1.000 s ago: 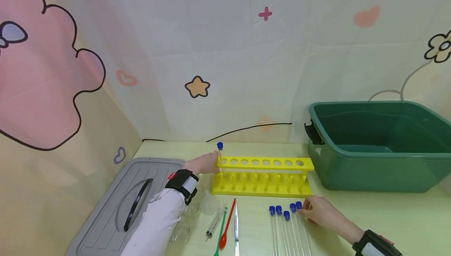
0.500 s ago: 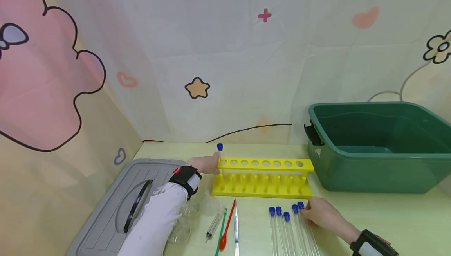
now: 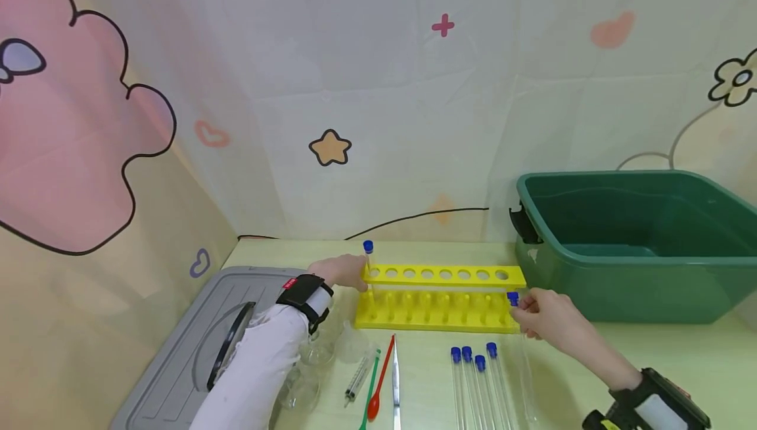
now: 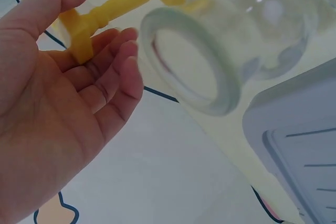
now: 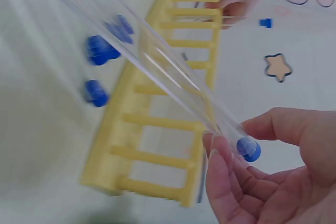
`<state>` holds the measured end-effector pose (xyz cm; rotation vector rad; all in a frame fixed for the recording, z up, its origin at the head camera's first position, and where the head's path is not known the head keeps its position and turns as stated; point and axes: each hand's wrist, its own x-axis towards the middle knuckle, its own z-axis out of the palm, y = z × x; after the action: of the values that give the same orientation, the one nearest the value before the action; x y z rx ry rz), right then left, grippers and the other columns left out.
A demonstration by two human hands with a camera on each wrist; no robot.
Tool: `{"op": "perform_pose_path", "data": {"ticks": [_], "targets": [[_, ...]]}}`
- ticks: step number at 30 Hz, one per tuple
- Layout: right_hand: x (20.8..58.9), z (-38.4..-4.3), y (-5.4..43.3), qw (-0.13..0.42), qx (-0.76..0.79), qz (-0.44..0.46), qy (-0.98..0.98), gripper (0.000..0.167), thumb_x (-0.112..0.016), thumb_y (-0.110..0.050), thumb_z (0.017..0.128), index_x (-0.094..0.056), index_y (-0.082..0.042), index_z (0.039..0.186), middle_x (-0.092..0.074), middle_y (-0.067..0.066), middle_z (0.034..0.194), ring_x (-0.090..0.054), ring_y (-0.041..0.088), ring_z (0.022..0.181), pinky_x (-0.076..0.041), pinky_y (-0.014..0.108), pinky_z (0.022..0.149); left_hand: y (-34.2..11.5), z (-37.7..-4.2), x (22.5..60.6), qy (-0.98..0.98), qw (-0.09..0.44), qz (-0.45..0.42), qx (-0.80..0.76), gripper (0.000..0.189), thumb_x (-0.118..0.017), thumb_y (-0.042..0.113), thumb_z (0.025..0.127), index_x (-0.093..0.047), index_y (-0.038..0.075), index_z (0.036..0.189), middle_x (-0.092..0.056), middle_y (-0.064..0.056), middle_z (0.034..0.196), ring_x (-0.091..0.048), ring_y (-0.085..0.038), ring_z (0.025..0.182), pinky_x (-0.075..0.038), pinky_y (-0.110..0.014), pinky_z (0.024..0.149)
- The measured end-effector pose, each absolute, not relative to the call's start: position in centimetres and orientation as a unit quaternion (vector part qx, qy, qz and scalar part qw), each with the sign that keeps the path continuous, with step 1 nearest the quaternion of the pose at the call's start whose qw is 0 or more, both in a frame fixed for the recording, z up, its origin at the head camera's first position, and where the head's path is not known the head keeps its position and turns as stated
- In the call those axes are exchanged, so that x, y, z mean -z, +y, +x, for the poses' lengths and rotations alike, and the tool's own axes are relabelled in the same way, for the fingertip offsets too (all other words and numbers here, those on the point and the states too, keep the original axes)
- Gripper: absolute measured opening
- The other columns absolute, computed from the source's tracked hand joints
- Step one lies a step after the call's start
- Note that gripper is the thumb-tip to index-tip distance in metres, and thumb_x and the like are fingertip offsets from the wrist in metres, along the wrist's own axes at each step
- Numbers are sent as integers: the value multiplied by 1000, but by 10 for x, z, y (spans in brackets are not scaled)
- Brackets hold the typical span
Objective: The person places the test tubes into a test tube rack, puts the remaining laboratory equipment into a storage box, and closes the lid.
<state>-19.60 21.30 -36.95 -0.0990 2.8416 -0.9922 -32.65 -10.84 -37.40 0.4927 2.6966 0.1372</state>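
Lifted since the earlier frame: one blue-capped test tube (image 5: 163, 65), slanting at the front right corner of the yellow test tube rack (image 3: 443, 277); at the rack's left end the left hand (image 3: 338, 271) curls about its frame; before the rack four capped tubes (image 3: 480, 364) lie on the bench (image 3: 426, 377); by its right end the right hand (image 3: 550, 317) pinches the lifted tube near the cap, a sensible hold, as it seems light, stiff, slick and breakable; the rack's edge and the green bin (image 3: 639, 288) crowd that corner; more room lies frontward.
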Motion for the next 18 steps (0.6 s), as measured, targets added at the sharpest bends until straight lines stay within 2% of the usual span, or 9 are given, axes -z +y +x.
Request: {"op": "perform_pose_path", "data": {"ticks": [4,10,14,18], "targets": [[346,-196,204,26,358,-54,932,21,-59,-14,88,-53,5,94,-54,5,68,-50,19,59,-45,31,56,-109,-326,368,961,187,199,-52,36,-69,24,81,-54,7,109,-52,-1,86,-47,-19,79,-40,-34,74],[321,-201,186,-68,384,-94,916,26,-59,-22,89,-53,2,97,-56,5,75,-53,18,63,-45,29,58,-110,-324,364,960,175,213,-58,38,-71,24,80,-57,6,110,-52,-1,85,-47,-18,78,-40,-32,76],[312,-207,174,-126,393,-128,902,24,-60,-19,89,-54,2,98,-58,5,79,-57,18,65,-46,26,58,-109,-325,363,961,169,211,-51,40,-71,24,79,-58,6,112,-51,0,84,-46,-17,78,-39,-31,74],[309,-218,162,-178,393,-163,887,20,-60,-16,88,-55,1,99,-58,4,77,-57,17,64,-45,25,56,-108,-324,363,964,162,207,-44,36,-73,23,77,-59,7,106,-49,-1,79,-45,-17,75,-38,-30,68]]}}
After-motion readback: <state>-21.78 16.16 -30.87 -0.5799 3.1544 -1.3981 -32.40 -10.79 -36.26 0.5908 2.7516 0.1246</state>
